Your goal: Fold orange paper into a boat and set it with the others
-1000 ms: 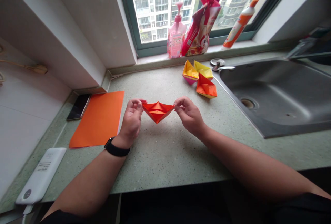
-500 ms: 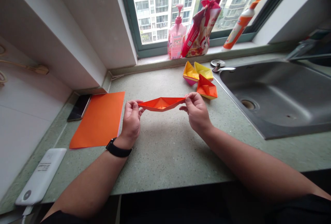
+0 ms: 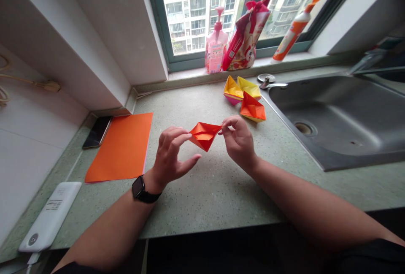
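An orange folded paper boat (image 3: 205, 135) is held above the counter, its middle spread wide into a diamond-shaped hollow. Thumb and fingers of my right hand (image 3: 238, 141) pinch its right tip. My left hand (image 3: 172, 149), with a black watch (image 3: 138, 186) on the wrist, touches the boat's left corner with its fingertips; the thumb is stretched away and the hand is open. Beyond my right hand stand several finished paper boats: an orange one (image 3: 253, 108), a yellow-orange one (image 3: 233, 90) and a pale yellow one (image 3: 249, 87).
Orange paper sheets (image 3: 122, 147) lie at left beside a phone (image 3: 97, 131); a white power bank (image 3: 52, 215) is nearer. A steel sink (image 3: 348, 118) is at right. On the sill stand a pump bottle (image 3: 216, 48), a red bag (image 3: 248, 37) and an orange-white bottle (image 3: 292, 33).
The paper boat has gone from long and narrow to short and wide open. My left hand has let go of its pinch, moved right and spread its thumb. My right hand still pinches the right tip.
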`<action>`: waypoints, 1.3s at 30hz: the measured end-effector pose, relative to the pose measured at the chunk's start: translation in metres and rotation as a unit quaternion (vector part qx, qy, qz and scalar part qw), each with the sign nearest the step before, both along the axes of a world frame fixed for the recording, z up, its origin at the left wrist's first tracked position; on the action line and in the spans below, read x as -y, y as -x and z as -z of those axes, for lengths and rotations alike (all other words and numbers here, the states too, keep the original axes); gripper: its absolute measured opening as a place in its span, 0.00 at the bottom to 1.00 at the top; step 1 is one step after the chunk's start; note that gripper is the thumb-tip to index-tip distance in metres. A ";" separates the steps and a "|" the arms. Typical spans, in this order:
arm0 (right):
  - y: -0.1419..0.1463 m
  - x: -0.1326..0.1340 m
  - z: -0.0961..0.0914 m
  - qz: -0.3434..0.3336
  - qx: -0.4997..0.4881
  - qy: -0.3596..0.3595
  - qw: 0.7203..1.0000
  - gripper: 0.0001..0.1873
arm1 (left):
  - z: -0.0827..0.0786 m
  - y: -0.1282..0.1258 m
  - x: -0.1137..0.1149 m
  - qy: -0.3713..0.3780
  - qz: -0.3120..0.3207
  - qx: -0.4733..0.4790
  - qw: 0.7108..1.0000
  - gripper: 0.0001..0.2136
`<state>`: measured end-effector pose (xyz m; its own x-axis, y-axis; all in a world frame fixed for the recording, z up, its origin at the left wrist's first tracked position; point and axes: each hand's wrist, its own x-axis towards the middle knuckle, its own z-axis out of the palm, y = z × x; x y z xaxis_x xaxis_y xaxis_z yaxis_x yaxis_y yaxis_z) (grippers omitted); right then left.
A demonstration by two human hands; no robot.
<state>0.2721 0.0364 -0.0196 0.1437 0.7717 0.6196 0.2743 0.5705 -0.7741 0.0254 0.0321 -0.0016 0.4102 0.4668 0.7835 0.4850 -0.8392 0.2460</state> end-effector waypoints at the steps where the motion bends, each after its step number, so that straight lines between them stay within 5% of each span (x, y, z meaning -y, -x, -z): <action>1: 0.001 0.003 -0.001 0.000 0.021 -0.010 1.000 0.05 | -0.001 -0.001 0.003 -0.012 -0.003 -0.022 1.000 0.33; 3: 0.002 0.006 -0.004 0.005 0.062 -0.034 0.997 0.06 | -0.002 -0.003 0.005 -0.022 -0.028 -0.060 0.998 0.36; 8: 0.005 0.007 -0.005 0.022 0.146 -0.082 0.986 0.09 | 0.000 -0.006 0.008 0.002 -0.055 -0.131 0.990 0.25; 12: 0.009 0.010 -0.007 0.013 0.160 -0.097 0.982 0.10 | 0.003 -0.011 0.014 0.052 -0.050 -0.189 0.979 0.29; 15: 0.012 0.015 -0.011 0.012 0.145 -0.106 0.984 0.11 | 0.004 -0.015 0.016 0.078 -0.064 -0.207 0.973 0.24; 26: 0.004 0.016 -0.005 -0.051 0.020 -0.070 0.996 0.04 | -0.002 -0.009 0.009 0.001 -0.093 -0.114 0.989 0.10; 32: 0.002 0.006 0.011 -0.164 0.034 0.108 0.980 0.39 | -0.009 -0.009 0.011 0.001 -0.086 -0.065 0.994 0.05; 35: 0.006 0.004 0.016 -0.209 0.045 0.144 0.966 0.30 | -0.006 -0.012 0.011 0.039 -0.044 -0.033 0.998 0.03; 39: 0.011 0.007 0.019 -0.226 0.064 0.094 0.967 0.23 | 0.000 -0.017 0.012 0.135 -0.004 0.018 0.991 0.05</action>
